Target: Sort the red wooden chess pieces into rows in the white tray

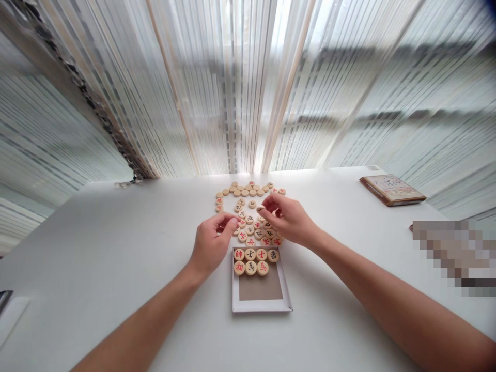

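Note:
Between the thumb and fingers of my right hand [289, 216], a round wooden xiangqi piece [261, 208] is held tilted above the spread of pieces. My left hand [214, 238] is closed, its thumb and index finger together at the left edge of the spread; whatever they hold, if anything, is hidden. Loose xiangqi pieces [250, 242] with red or black characters lie beyond the box, some hidden behind my right hand. In the shallow white-rimmed box [262, 305], pieces stand face up in two rows along the far side, the second row made of three.
Farther back, a curved line of xiangqi pieces [245, 192] lies mostly blank side up on the white table [163, 310]. A flat brown-edged box [393, 189] rests at the right. Striped curtains [240, 88] hang behind the table. A blurred-out patch [457, 253] covers the right edge.

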The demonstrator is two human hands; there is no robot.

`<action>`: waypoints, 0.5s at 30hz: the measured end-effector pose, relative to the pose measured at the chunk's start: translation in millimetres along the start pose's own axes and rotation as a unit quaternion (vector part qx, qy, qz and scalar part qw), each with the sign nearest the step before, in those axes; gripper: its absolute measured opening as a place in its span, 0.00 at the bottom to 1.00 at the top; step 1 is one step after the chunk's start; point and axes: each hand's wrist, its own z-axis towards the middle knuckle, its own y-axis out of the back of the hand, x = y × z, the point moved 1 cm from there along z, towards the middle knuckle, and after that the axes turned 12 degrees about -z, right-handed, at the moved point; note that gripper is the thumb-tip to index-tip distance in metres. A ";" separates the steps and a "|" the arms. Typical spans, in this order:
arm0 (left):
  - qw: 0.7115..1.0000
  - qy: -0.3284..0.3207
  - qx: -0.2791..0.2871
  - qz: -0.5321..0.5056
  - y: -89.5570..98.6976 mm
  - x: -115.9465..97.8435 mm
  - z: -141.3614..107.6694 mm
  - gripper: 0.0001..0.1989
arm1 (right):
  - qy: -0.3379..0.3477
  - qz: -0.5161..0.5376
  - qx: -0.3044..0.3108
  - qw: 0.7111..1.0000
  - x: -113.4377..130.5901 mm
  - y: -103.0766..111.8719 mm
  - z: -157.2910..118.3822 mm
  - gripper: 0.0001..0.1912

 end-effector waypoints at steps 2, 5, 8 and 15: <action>0.999 0.012 0.023 -0.028 -5.4 0.9 7.9 0.13 | 0.006 0.044 0.025 0.999 2.0 5.4 -8.2 0.09; 0.995 0.030 0.065 -0.069 -12.0 4.2 19.3 0.13 | 0.015 0.094 0.049 0.994 2.8 4.0 -12.1 0.13; 0.989 0.051 0.092 -0.103 -13.6 7.6 27.1 0.15 | 0.022 0.133 0.052 0.990 -0.1 -4.1 -7.4 0.14; 0.980 0.091 0.098 -0.145 -12.1 14.3 28.8 0.18 | 0.004 0.208 0.068 0.976 -10.1 -17.1 -4.3 0.17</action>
